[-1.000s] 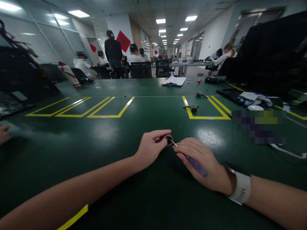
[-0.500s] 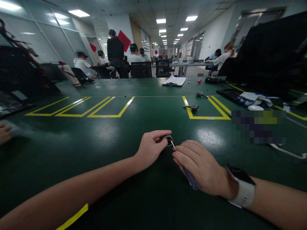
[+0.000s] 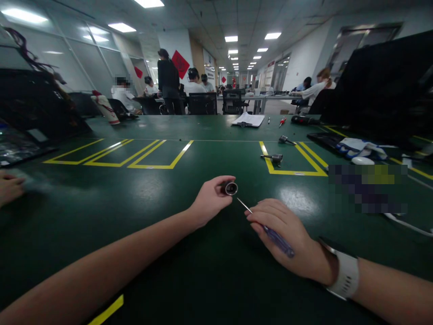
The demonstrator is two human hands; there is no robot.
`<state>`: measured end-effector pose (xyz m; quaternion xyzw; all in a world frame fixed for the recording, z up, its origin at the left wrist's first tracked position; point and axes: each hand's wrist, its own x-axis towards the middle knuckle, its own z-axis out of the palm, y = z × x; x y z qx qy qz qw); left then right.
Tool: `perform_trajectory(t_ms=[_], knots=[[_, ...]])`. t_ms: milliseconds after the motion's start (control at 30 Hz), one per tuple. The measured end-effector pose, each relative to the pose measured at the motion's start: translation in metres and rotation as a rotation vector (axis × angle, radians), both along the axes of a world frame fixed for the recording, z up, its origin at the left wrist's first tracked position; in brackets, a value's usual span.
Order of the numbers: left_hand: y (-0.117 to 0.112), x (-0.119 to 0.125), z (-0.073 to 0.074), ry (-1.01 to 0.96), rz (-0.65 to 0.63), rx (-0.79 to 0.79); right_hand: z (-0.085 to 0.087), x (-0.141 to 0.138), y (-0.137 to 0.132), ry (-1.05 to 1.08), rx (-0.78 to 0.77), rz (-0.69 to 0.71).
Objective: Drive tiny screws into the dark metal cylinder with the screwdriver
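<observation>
My left hand (image 3: 205, 205) is closed round a short dark metal cylinder (image 3: 231, 188), gripped between thumb and fingers. The cylinder's round, silver-rimmed open end faces me. In my right hand (image 3: 286, 232) is a thin screwdriver (image 3: 279, 241) with a translucent purple handle. Its shaft points up and left, the tip just below and right of the cylinder's opening and apart from it. Both hands are above the dark green table (image 3: 169, 280). A white-banded watch (image 3: 345, 276) is on my right wrist.
Two dark metal parts with shafts, one nearer (image 3: 276, 159) and one farther (image 3: 285, 140), lie by the right-hand yellow tape. Beyond are a clipboard (image 3: 248, 119) and a red-handled tool (image 3: 283, 121). Gloves (image 3: 360, 148) lie right. Another person's hand (image 3: 10, 187) shows at left.
The screwdriver tip has come out of the cylinder's opening. My left hand has risen slightly with the cylinder, whose open end now shows more fully. The screwdriver handle has swung right.
</observation>
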<state>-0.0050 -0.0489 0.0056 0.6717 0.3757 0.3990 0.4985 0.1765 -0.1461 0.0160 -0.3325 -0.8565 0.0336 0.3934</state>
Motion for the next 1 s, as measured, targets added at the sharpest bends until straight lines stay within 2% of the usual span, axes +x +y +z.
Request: perform_trajectory(t_ms=[100, 233, 333, 400, 467, 533, 600, 700, 833, 1000], knots=[[0.015, -0.009, -0.001, 0.185, 0.017, 0.214, 0.002, 0.001, 0.001, 0.089, -0.102, -0.034], [0.029, -0.019, 0.010, 0.520, 0.037, 0.548, 0.010, 0.001, 0.009, 0.214, -0.341, -0.106], [0.038, -0.019, 0.019, 0.669, 0.034, 0.673, 0.017, -0.003, 0.021, 0.365, -0.526, -0.122], [0.045, -0.017, 0.020, 0.664, 0.047, 0.719, 0.020, -0.007, 0.032, 0.518, -0.602, -0.119], [0.052, -0.014, 0.015, 0.618, 0.078, 0.713, 0.022, -0.012, 0.042, 0.678, -0.651, -0.085], [0.058, -0.012, 0.008, 0.548, 0.059, 0.627, 0.022, -0.018, 0.051, 0.779, -0.657, -0.037], [0.061, -0.012, 0.002, 0.483, 0.021, 0.529, 0.020, -0.023, 0.057, 0.835, -0.658, 0.006], [0.060, -0.012, -0.002, 0.468, 0.013, 0.525, 0.013, -0.029, 0.060, 0.867, -0.688, 0.027], [0.056, -0.012, -0.002, 0.480, -0.015, 0.596, 0.003, -0.032, 0.056, 0.791, -0.717, 0.011], [0.054, -0.012, -0.003, 0.503, 0.000, 0.645, -0.002, -0.032, 0.050, 0.541, -0.557, -0.094]])
